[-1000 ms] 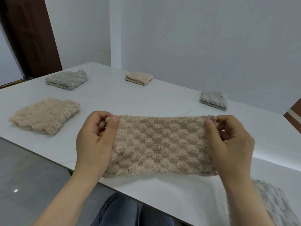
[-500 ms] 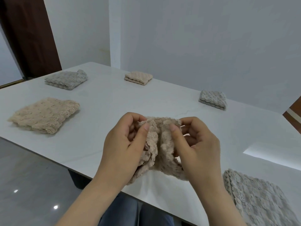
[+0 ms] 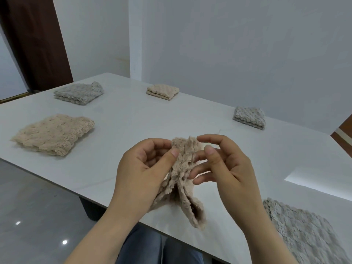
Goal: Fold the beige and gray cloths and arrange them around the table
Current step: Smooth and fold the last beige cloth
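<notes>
Loosened since earlier, the right hand (image 3: pixel 228 168) is spread open beside the beige cloth (image 3: pixel 183 161), pinched by the left hand (image 3: pixel 141 168).

No text, label, brand, number or sign could be read on anything in view.

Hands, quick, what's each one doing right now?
Left hand: pinching the top of the beige cloth.
Right hand: open, fingers loose beside that cloth, gripping nothing.
</notes>
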Demonstrator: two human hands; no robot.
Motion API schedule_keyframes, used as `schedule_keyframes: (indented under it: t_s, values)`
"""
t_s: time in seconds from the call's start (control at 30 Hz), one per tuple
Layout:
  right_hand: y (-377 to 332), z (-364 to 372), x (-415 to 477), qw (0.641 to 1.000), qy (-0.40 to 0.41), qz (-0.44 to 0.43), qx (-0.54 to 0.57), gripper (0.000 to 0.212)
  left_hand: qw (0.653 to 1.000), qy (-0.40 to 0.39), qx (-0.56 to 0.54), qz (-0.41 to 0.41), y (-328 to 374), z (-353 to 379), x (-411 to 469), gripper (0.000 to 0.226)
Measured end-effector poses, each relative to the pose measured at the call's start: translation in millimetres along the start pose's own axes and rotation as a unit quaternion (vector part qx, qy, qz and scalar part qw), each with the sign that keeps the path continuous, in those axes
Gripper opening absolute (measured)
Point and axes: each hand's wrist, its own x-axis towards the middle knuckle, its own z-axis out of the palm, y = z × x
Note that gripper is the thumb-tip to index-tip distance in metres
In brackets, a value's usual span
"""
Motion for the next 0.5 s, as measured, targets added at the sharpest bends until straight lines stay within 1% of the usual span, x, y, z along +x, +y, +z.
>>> schedule_keyframes:
  t_s: [0.03, 0.13, 0.23, 0.37, 0.5]
  values:
    - [0.1, -1.5, 1.3, 1.000, -0.015, 0.002, -0.003, 0.018, 1.000, 0.002, -0.004, -0.001, 0.8, -0.9, -0.3, 0.007]
    - [0.1, -4.0, 5.5, 0.998, -0.058, -0.002, -0.022, 0.029, 1.000, -0.002, -0.014, -0.001, 4.2, -1.9, -2.0, 0.006]
    - [-1.5, -4.6, 9.7, 0.996, -0.085, -0.006, -0.032, 0.026, 1.000, -0.007, -0.020, 0.001, 6.1, -3.0, -3.4, 0.006]
    - [-0.2, -4.2, 14.1, 0.996, -0.086, -0.002, -0.035, 0.014, 1.000, 0.003, -0.009, 0.003, 7.2, -3.0, -3.9, 0.007]
    - [-0.4, -2.5, 16.1, 0.997, -0.071, 0.001, -0.042, 0.011, 0.999, 0.029, 0.028, 0.012, 8.9, -2.7, -3.7, 0.008]
